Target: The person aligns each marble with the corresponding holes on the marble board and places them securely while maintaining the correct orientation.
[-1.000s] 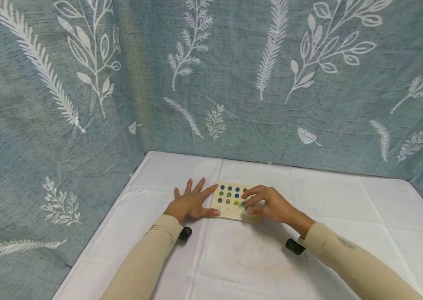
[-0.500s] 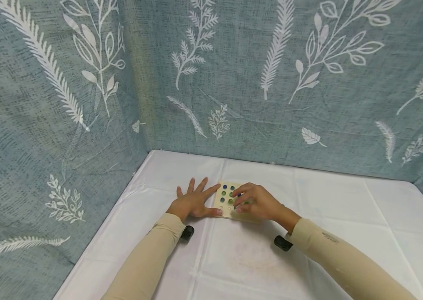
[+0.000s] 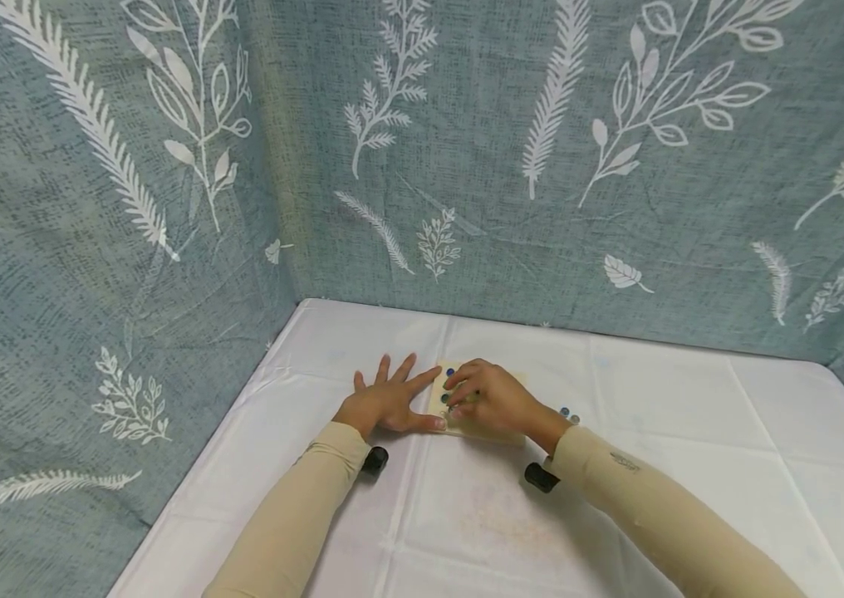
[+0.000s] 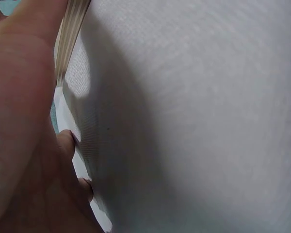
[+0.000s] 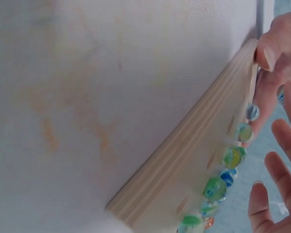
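Observation:
A pale wooden board (image 3: 493, 434) with rows of round hollows lies on the white table. Glass marbles (image 5: 215, 188) in green, blue and yellow sit in many of its hollows; those nearest the front edge look bare. My left hand (image 3: 380, 407) rests with spread fingers at the board's left side, thumb on its front corner and index finger by the far corner. Above the left part of the board, my right hand (image 3: 493, 399) pinches a blue-white marble (image 5: 280, 93) at its fingertips. That hand hides most of the board in the head view.
Two loose marbles (image 3: 570, 415) lie on the table (image 3: 676, 465) behind the right wrist. A blue-green leaf-patterned cloth (image 3: 482, 249) hangs along the table's back and left sides. Black wrist cameras (image 3: 542, 477) sit under both forearms.
My right hand has moved left across the board, from its right side toward the front-left hollows. Loose marbles behind the right wrist have come into sight. The left hand has stayed in place.

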Demonstrator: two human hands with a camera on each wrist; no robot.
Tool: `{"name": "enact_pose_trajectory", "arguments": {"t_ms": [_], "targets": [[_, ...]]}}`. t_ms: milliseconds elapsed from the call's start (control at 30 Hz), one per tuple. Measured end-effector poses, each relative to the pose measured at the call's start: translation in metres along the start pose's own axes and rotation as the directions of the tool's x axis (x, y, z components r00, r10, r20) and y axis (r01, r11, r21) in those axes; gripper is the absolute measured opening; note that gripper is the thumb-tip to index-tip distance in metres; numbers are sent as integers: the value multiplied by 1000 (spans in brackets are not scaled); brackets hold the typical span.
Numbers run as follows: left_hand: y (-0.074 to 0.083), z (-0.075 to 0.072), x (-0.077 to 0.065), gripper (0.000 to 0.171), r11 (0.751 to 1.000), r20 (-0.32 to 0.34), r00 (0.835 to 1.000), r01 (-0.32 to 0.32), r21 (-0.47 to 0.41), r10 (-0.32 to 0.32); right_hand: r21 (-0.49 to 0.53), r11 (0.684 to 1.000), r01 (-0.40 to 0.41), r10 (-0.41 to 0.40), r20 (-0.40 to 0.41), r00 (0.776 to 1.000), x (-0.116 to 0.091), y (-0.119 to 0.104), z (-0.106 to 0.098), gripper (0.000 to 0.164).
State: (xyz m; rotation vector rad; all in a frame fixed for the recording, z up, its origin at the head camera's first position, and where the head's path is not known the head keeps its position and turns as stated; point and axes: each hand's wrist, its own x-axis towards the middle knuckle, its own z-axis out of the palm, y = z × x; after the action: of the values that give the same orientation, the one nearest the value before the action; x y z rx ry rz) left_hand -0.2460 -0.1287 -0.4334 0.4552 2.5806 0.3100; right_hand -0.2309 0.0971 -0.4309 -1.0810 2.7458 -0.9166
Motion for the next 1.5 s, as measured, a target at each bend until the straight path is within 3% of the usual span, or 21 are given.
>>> {"name": "enact_pose_trajectory", "arguments": {"t_ms": [367, 733, 1000, 1233, 1500], "targets": [[-2, -2, 1, 100, 1000, 26, 1000, -8, -30, 8, -165, 985, 44, -41, 22, 999, 12, -2, 11, 14], [-1, 0, 4, 101, 1000, 17, 1000, -14, -26, 14, -218, 976, 6, 0, 31, 1000, 12, -4, 13, 15], [-3, 0, 3, 103, 1000, 20, 1000, -3, -29, 4, -13, 998, -59, 58, -75, 996, -5, 3, -3, 13], [1, -2, 4, 103, 1000, 17, 1000, 8, -29, -7, 151, 974, -172, 191, -126, 973, -36, 22, -27, 13], [2, -1, 4, 104, 999, 22, 1000, 13, -40, -12, 131, 947, -293, 311, -149, 939, -75, 48, -52, 14]]}}
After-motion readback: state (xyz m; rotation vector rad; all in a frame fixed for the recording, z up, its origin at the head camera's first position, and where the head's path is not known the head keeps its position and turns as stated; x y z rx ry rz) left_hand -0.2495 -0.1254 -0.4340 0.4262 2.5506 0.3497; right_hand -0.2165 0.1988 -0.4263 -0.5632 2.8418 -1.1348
